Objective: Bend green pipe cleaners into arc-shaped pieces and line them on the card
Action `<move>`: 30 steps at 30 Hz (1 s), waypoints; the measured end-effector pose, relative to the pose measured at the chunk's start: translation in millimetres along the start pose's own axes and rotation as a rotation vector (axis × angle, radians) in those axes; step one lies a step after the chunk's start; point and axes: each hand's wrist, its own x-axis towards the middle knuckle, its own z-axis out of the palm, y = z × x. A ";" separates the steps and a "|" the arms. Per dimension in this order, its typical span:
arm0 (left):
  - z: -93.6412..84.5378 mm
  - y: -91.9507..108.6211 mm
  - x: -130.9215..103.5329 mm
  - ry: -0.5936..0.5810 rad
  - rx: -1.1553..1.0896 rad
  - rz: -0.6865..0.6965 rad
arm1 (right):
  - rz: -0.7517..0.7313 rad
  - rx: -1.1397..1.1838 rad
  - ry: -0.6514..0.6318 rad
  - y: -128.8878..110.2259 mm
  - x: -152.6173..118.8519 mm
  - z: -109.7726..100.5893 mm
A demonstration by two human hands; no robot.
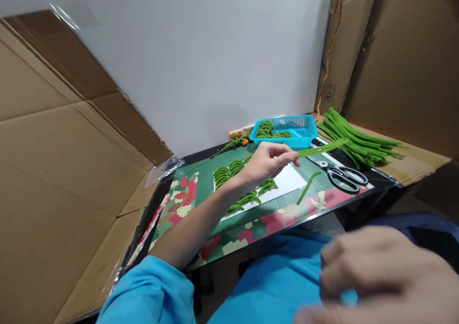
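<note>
My left hand [274,159] is over the table, thumb and fingers pinched on the end of some green pipe cleaners [324,148] that point to the right. Below it, bent green pipe cleaner pieces [236,167] lie in rows on a white sheet [283,183], partly hidden by my forearm. A single short green pipe cleaner [308,188] rests to the right of the sheet. Close to the camera, away from the table, my right hand [383,271] is smeared by motion. Its fingers look curled, but what they hold, if anything, does not show.
Black-handled scissors [344,176] lie at the table's right. Behind them is a bundle of long green pipe cleaners [358,140]. A blue basket [301,132] with bent green pieces stands at the back, beside orange flowers [240,138]. Cardboard walls [71,156] flank the table.
</note>
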 end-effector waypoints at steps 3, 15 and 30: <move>-2.1 4.9 -2.7 0.033 0.039 0.048 | 0.026 0.119 0.167 14.5 40.1 8.2; -8.6 19.1 -8.4 -0.132 0.170 0.112 | 0.510 0.620 0.648 96.9 82.4 1.9; -8.3 10.1 -5.9 -0.099 0.081 0.093 | 0.337 0.583 0.791 90.2 83.4 -6.0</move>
